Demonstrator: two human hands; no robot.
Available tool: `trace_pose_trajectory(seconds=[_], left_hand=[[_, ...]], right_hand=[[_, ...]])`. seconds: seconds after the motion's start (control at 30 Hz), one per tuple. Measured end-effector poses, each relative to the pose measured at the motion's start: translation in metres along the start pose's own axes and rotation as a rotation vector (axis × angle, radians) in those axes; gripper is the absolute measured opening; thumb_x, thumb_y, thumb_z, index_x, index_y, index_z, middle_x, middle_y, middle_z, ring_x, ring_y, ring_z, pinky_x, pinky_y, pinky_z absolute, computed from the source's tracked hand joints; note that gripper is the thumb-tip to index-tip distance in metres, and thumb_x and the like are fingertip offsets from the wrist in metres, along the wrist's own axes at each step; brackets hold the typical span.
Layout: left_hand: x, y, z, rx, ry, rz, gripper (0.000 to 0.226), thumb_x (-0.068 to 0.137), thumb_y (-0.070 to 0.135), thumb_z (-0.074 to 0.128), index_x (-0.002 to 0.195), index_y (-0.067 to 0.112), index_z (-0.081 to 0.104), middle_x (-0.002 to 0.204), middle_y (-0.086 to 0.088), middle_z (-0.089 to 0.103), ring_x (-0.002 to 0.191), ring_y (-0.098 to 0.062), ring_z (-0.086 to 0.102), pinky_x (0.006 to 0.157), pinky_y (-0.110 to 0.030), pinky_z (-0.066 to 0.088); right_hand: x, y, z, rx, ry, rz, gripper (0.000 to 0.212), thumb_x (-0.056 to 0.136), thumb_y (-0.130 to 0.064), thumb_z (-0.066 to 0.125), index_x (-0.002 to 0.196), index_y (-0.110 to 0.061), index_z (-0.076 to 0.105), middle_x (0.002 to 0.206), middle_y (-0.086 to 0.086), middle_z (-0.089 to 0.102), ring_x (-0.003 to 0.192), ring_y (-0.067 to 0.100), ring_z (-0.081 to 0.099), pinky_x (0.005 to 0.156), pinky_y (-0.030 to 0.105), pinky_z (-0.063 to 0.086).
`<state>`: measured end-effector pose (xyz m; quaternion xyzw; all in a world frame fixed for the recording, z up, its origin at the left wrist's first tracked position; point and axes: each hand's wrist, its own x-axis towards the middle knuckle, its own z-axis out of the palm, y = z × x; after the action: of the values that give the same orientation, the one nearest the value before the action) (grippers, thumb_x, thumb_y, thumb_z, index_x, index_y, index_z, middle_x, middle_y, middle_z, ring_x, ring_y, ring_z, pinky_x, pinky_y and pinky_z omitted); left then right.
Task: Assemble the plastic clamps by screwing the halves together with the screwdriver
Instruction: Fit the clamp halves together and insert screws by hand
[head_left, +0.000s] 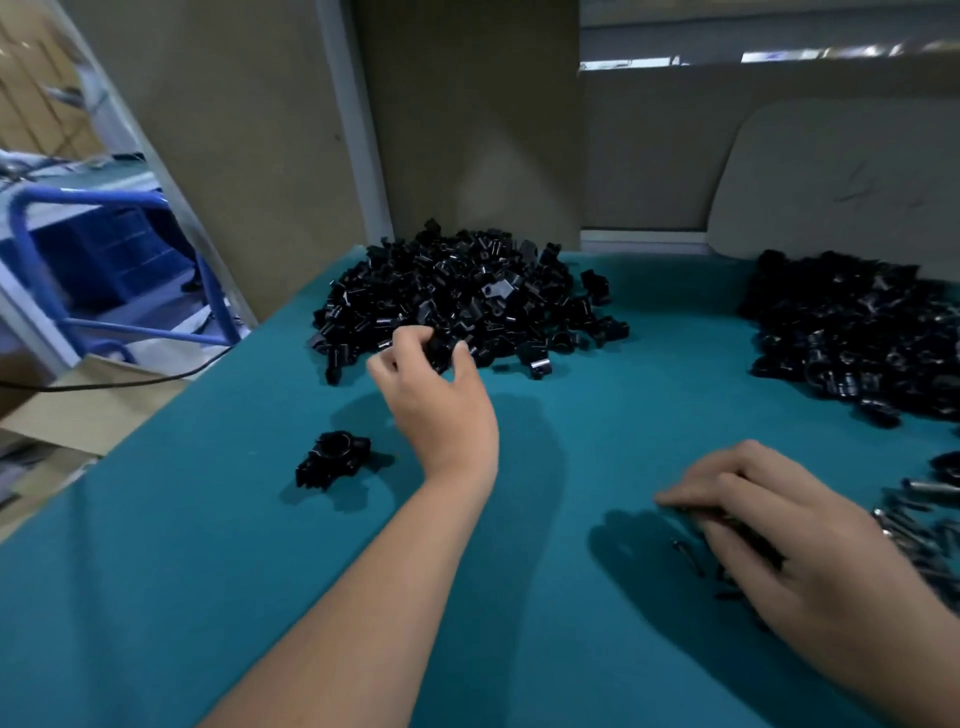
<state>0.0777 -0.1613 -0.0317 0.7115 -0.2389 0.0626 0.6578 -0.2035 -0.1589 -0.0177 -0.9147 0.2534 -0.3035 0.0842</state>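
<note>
a teal cloth (545, 597) covers the table from the near edge to the back wall. beige panels (467, 130) stand upright behind it, a pale strip between two of them, and a lighter rounded board (841, 176) leans at the back right. off the left edge the room opens onto a blue frame (67, 260) with a blue crate inside it, cardboard below, and a black cable (130, 382) trailing to the table edge.

a big pile (467, 296) of black clamp halves sits at the back centre of the cloth; a second pile (852, 332) lies at the right, well apart from the first. one clamp (335, 460), seemingly joined, rests alone on the cloth near the left.

the left hand (436, 400) reaches to the near edge of the big pile, fingers and thumb curled round a black half (441, 351). the right hand (789, 530) lies low over the cloth at the right, fingers bent over dark screws (691, 556); whether it pinches any i cannot tell, as it is blurred. more screws (914, 525) are scattered just beside it at the right edge.
</note>
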Motion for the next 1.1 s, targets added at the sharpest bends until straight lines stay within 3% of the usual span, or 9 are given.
trace_pose_trajectory(seconds=[0.13,0.23,0.33,0.43,0.5,0.6,0.73,0.93,1.1], left_hand=[[0.017,0.003,0.050,-0.030,0.029,-0.016,0.022,0.101,0.016,0.071,0.119,0.013,0.059,0.121,-0.006,0.045,0.079,-0.008,0.048,0.061,-0.004,0.039],[0.023,0.005,0.072,-0.069,0.003,0.018,0.024,0.101,0.016,0.071,0.122,0.012,0.061,0.124,-0.009,0.047,0.088,-0.007,0.048,0.068,-0.002,0.038],[0.012,0.013,0.067,-0.101,-0.097,0.224,0.025,0.100,0.014,0.073,0.123,0.011,0.063,0.122,-0.009,0.049,0.097,0.004,0.048,0.081,-0.002,0.036],[-0.028,0.019,0.034,-0.166,-0.318,0.394,0.024,0.099,0.019,0.074,0.120,0.022,0.063,0.119,0.003,0.048,0.103,-0.002,0.054,0.091,-0.011,0.042],[-0.058,0.024,0.003,-0.242,-0.545,0.309,0.024,0.095,0.025,0.075,0.115,0.032,0.064,0.116,0.011,0.053,0.108,-0.011,0.060,0.094,-0.022,0.049],[-0.083,0.031,-0.034,-0.421,-0.842,0.024,0.024,0.087,0.025,0.080,0.105,0.035,0.069,0.105,0.007,0.068,0.101,-0.012,0.067,0.089,-0.027,0.053],[-0.093,0.038,-0.047,-0.588,-1.061,-0.151,0.026,0.079,0.012,0.082,0.100,0.022,0.071,0.097,-0.002,0.072,0.095,-0.016,0.067,0.086,-0.026,0.054],[-0.089,0.039,-0.044,-0.611,-1.118,-0.209,0.025,0.081,0.014,0.084,0.102,0.021,0.073,0.098,-0.004,0.074,0.093,-0.020,0.069,0.086,-0.032,0.060],[-0.090,0.039,-0.041,-0.611,-1.105,-0.230,0.027,0.079,0.011,0.091,0.099,0.019,0.073,0.095,0.002,0.077,0.085,-0.015,0.073,0.080,-0.025,0.060]], right_hand=[[0.001,-0.002,0.001,0.032,0.049,0.028,0.024,0.104,-0.017,0.059,0.120,-0.030,0.072,0.116,-0.020,0.056,0.092,0.007,0.064,0.074,0.024,0.047],[0.003,-0.002,-0.001,0.048,0.158,0.081,0.021,0.098,-0.017,0.067,0.116,-0.026,0.074,0.112,-0.016,0.060,0.088,0.007,0.065,0.073,0.022,0.048],[0.005,0.002,-0.004,0.040,0.264,0.116,0.025,0.088,-0.012,0.077,0.111,-0.020,0.075,0.106,-0.015,0.068,0.099,0.002,0.068,0.086,0.013,0.050],[0.002,0.006,-0.005,0.169,0.315,0.206,0.027,0.088,-0.021,0.080,0.112,-0.031,0.074,0.104,-0.021,0.074,0.099,0.004,0.073,0.086,0.017,0.056],[0.001,0.006,-0.004,0.409,0.338,0.331,0.023,0.089,-0.032,0.078,0.111,-0.040,0.074,0.104,-0.014,0.079,0.098,0.009,0.077,0.085,0.022,0.060],[0.004,0.006,0.000,0.754,0.341,0.404,0.021,0.091,-0.038,0.080,0.109,-0.028,0.075,0.101,0.001,0.082,0.097,0.021,0.080,0.087,0.031,0.062],[0.005,0.001,-0.003,0.831,0.325,0.402,0.021,0.088,-0.038,0.085,0.105,-0.027,0.080,0.100,0.003,0.082,0.096,0.023,0.079,0.086,0.029,0.062],[0.000,0.000,-0.003,0.736,0.276,0.385,0.012,0.091,-0.027,0.083,0.101,-0.030,0.080,0.098,-0.004,0.081,0.092,0.016,0.078,0.080,0.019,0.058],[-0.002,0.003,0.000,0.700,0.290,0.375,0.011,0.091,-0.029,0.083,0.102,-0.030,0.079,0.101,-0.004,0.081,0.095,0.016,0.079,0.083,0.021,0.060]])
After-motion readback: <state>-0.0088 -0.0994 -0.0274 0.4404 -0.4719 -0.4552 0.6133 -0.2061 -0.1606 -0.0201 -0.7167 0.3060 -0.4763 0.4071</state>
